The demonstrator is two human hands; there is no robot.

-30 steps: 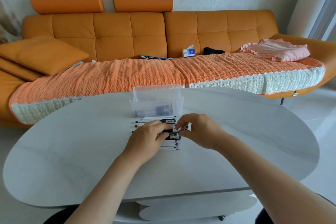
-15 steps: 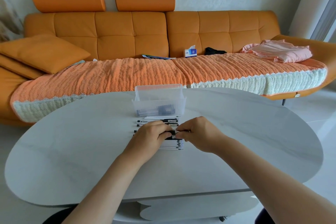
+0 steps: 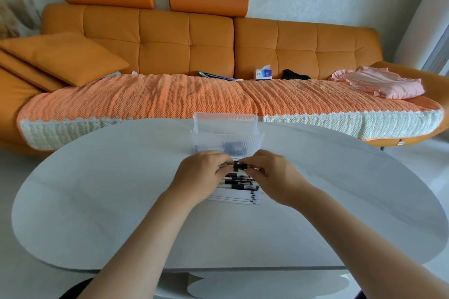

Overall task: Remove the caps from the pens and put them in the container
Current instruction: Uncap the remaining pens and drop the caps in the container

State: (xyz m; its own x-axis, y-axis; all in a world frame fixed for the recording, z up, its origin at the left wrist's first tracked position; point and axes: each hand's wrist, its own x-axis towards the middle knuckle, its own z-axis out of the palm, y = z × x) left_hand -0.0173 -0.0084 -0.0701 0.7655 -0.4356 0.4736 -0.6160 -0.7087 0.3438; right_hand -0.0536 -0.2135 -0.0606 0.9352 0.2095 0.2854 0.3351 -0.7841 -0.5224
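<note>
The left hand [image 3: 201,172] and right hand [image 3: 269,172] pinch opposite ends of one pen [image 3: 239,166] just before the container [image 3: 227,138], which seems to hold some dark pieces, while a row of pens [image 3: 235,192] lies beneath, several apparently capped.

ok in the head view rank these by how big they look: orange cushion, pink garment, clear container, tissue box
1. orange cushion
2. pink garment and clear container: too alike to split, and the container sits nearer the camera
3. tissue box, smallest
</note>
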